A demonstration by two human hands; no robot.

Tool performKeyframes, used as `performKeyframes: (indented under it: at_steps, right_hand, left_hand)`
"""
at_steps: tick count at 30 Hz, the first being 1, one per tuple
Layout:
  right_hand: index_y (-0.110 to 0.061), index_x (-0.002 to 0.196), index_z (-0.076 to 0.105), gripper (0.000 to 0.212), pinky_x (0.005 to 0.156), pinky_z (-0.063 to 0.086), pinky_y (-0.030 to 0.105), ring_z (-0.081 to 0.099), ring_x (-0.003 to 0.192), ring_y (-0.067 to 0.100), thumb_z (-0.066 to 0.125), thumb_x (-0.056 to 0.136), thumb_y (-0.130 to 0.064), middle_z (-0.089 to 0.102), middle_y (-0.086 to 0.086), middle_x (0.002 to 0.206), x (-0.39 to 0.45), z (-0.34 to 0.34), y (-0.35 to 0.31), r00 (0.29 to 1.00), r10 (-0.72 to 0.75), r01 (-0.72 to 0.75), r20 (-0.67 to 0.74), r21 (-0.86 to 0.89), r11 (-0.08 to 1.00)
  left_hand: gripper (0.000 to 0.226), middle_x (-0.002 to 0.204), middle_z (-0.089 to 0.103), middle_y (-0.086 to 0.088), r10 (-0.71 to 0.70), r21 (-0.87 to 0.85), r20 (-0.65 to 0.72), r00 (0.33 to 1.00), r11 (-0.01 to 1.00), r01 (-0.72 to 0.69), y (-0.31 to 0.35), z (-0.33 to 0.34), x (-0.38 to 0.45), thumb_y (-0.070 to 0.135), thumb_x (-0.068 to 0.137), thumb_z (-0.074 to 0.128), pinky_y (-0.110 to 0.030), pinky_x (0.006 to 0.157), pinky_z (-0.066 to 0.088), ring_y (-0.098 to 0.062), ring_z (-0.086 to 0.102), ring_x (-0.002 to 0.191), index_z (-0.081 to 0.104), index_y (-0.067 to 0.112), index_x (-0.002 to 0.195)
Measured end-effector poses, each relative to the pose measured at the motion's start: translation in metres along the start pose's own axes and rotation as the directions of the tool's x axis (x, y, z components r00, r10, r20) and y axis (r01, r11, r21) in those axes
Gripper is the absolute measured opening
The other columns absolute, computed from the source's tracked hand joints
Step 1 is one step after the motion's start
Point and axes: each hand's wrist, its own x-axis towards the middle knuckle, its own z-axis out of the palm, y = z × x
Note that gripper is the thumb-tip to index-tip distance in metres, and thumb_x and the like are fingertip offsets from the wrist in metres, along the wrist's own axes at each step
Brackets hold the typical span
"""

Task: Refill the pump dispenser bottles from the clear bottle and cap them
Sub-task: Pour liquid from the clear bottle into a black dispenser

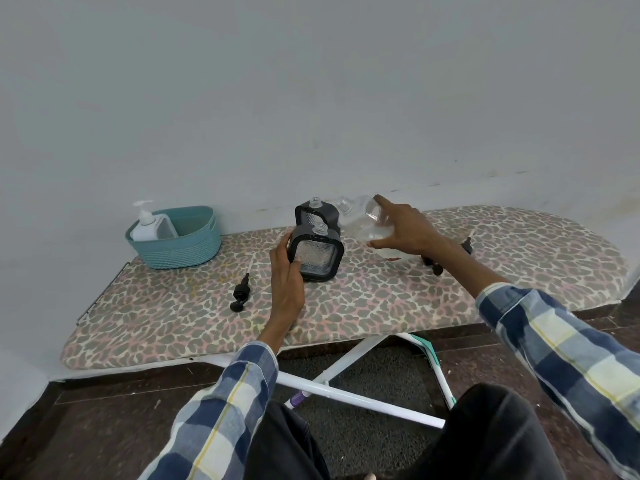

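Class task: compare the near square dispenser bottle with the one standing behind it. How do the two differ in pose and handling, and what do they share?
The near dispenser bottle is tilted, its patterned face turned up toward the camera; the far dispenser bottle stands more upright. The left hand grips the near one; no hand holds the far one. The tipped clear bottle's mouth sits close beside the far one's neck. Both are black-framed, uncapped.

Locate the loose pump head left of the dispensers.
Head view: the black pump head lies on the ironing board, left of the left hand and in front of the teal basket.
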Motion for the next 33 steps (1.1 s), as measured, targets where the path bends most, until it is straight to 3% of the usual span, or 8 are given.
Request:
performKeyframes:
  at_steps: [4,12,16,21,24,33]
  right_hand:
    - [-0.028,0.144,0.041,0.086,0.072,0.057,0.046,0.064,0.088,0.031,0.089,0.075,-0.050,0.070,0.003,0.107,0.000,-0.008,-0.001,0.999,-0.015,0.020,0.049,-0.116,0.993]
    - [-0.024,0.141,0.046,0.078,0.069,0.051,0.042,0.062,0.085,0.032,0.088,0.078,-0.043,0.068,0.006,0.103,-0.001,-0.014,-0.004,0.995,-0.023,0.046,0.092,-0.250,0.967]
    - [-0.024,0.144,0.045,0.082,0.069,0.053,0.043,0.062,0.084,0.033,0.088,0.078,-0.044,0.070,0.009,0.104,-0.001,-0.017,-0.006,0.995,-0.005,0.036,0.102,-0.309,0.950]
    - [-0.027,0.150,0.041,0.086,0.079,0.057,0.047,0.065,0.094,0.035,0.088,0.079,-0.046,0.070,0.008,0.117,-0.001,-0.020,-0.006,0.995,0.005,0.031,0.104,-0.346,0.938]
    - [-0.027,0.152,0.040,0.088,0.081,0.057,0.048,0.065,0.097,0.035,0.087,0.080,-0.046,0.069,0.008,0.120,-0.002,-0.021,-0.007,0.995,0.010,0.026,0.101,-0.354,0.935]
    - [-0.029,0.149,0.043,0.085,0.072,0.053,0.041,0.065,0.092,0.032,0.087,0.079,-0.045,0.070,0.004,0.115,-0.002,-0.023,-0.009,0.995,0.004,0.033,0.097,-0.382,0.924]
  left_hand:
    - [0.053,0.150,0.041,0.009,0.005,0.019,0.034,0.999,1.000,-0.005,-0.006,0.002,0.002,0.022,0.112,0.037,-0.046,0.122,0.042,-0.013,0.044,0.142,0.037,0.042,0.162]
    - [0.054,0.147,0.040,0.004,0.020,0.030,0.042,0.999,0.999,-0.021,-0.008,0.004,0.004,0.019,0.115,0.038,-0.040,0.120,0.041,-0.016,0.044,0.141,0.035,0.038,0.166]
    - [0.055,0.143,0.041,0.005,0.033,0.046,0.042,0.999,0.998,-0.034,-0.008,0.004,0.003,0.016,0.116,0.038,-0.031,0.113,0.040,-0.008,0.046,0.134,0.035,0.038,0.167]
    - [0.055,0.141,0.041,0.007,0.023,0.061,0.044,0.999,0.998,-0.025,-0.012,0.005,0.006,0.023,0.116,0.038,-0.030,0.111,0.041,0.006,0.046,0.127,0.034,0.045,0.166]
    - [0.055,0.136,0.041,0.007,0.038,0.069,0.046,0.998,0.997,-0.041,-0.013,0.004,0.006,0.023,0.117,0.038,-0.019,0.103,0.040,0.017,0.044,0.121,0.033,0.046,0.167]
    - [0.055,0.135,0.040,0.008,0.038,0.091,0.049,0.998,0.995,-0.042,-0.014,0.005,0.007,0.027,0.117,0.036,-0.012,0.093,0.037,0.024,0.043,0.112,0.030,0.049,0.167]
